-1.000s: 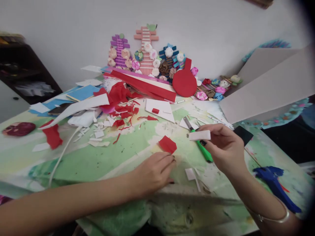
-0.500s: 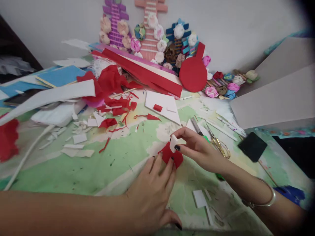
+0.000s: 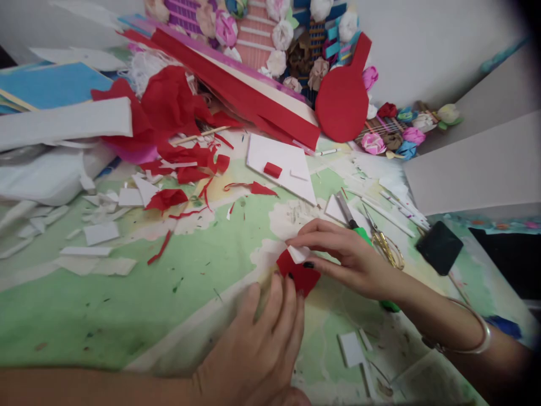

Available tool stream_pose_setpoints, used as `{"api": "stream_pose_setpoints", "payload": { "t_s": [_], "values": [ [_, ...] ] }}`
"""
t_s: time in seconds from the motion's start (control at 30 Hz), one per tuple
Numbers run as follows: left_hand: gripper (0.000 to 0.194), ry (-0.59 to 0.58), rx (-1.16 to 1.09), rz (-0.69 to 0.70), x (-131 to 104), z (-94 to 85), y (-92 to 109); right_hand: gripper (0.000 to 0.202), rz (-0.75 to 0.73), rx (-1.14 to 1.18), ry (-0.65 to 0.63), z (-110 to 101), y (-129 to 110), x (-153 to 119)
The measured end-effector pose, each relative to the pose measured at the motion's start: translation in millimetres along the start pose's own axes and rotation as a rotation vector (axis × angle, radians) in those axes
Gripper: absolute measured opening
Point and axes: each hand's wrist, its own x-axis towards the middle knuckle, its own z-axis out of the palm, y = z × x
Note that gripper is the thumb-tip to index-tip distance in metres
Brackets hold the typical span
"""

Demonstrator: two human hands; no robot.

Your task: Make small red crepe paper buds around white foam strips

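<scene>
A small red paper piece (image 3: 305, 277) lies on the green patterned table cover. My left hand (image 3: 257, 338) rests beside it, fingers stretched out, with fingertips on its near edge. Between the thumb and fingers of my right hand (image 3: 346, 256) is a small white foam board piece (image 3: 298, 254), held against the far part of the red paper. Just beyond my right hand lie a green-handled cutter (image 3: 347, 211) and gold-handled scissors (image 3: 384, 242).
A white board (image 3: 281, 163) carries a small red block. Red and white scraps (image 3: 101, 232) spread over the left side. A red guitar-shaped cutout (image 3: 342, 104) leans at the back among paper flowers. A black square (image 3: 439, 248) lies at right.
My right hand has lowered the white piece from upright to lying tilted on the red paper. My left fingers have drawn back toward the paper's near edge. The camera view has tipped down.
</scene>
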Motion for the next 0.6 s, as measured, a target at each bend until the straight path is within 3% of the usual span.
{"api": "stream_pose_setpoints", "payload": {
  "t_s": [0.3,0.6],
  "values": [
    [0.063,0.010,0.065,0.070,-0.9,-1.3,2.7,0.020,-0.145,-0.270,-0.077,1.6,0.2,2.6],
    [0.055,0.048,0.073,0.082,-3.6,-3.8,1.8,0.021,-0.168,-0.477,-0.138,12.9,0.8,5.7]
  ]
}}
